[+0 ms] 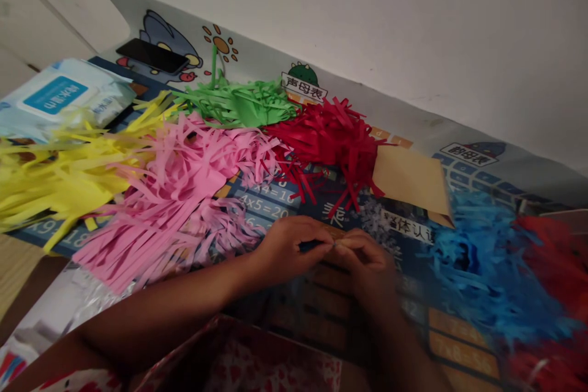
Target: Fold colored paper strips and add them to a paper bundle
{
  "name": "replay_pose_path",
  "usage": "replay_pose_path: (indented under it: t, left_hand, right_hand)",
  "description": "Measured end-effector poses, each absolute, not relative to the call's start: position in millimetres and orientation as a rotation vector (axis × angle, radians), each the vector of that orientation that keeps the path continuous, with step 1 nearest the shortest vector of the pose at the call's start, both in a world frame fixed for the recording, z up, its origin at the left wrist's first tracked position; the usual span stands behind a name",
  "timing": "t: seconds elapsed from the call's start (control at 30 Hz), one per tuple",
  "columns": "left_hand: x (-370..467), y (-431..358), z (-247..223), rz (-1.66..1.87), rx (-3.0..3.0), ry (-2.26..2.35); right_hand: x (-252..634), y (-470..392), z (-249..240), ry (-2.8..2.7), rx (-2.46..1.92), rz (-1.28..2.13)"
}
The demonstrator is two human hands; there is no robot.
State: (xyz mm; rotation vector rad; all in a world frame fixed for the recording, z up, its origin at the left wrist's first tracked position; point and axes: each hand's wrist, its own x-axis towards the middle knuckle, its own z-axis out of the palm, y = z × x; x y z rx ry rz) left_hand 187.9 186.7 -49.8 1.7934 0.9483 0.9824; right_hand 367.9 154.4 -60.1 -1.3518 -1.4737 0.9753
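My left hand (294,248) and my right hand (367,260) meet over the printed mat (275,294), thumbs and fingertips pinched close together. Whatever they hold between them is too small and dim to name. Just behind and left of my left hand spreads a heap of pink paper strips (197,165). Red paper strips (333,141) lie behind both hands. Blue shredded strips (491,263) sit to the right of my right hand, and a tan paper piece (408,177) rests behind it.
Yellow strips (68,177) and a wipes pack (59,95) lie at the left. Green strips (243,101) sit at the back, with a black phone (154,56) behind them to the left. More red material (558,263) is at the right edge. A wall rises behind the mat.
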Motion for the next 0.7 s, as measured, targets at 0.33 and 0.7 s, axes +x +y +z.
replay_pose_path:
  t: [0.33, 0.7]
  left_hand:
    - [189.2, 186.1, -50.0, 1.026, 1.967, 0.914]
    - [187.7, 188.9, -56.2, 1.035, 1.838, 0.979]
  right_hand:
    - [368.1, 153.4, -58.9, -1.493, -1.325, 1.03]
    - [368.4, 154.6, -59.5, -1.611, -1.386, 0.888]
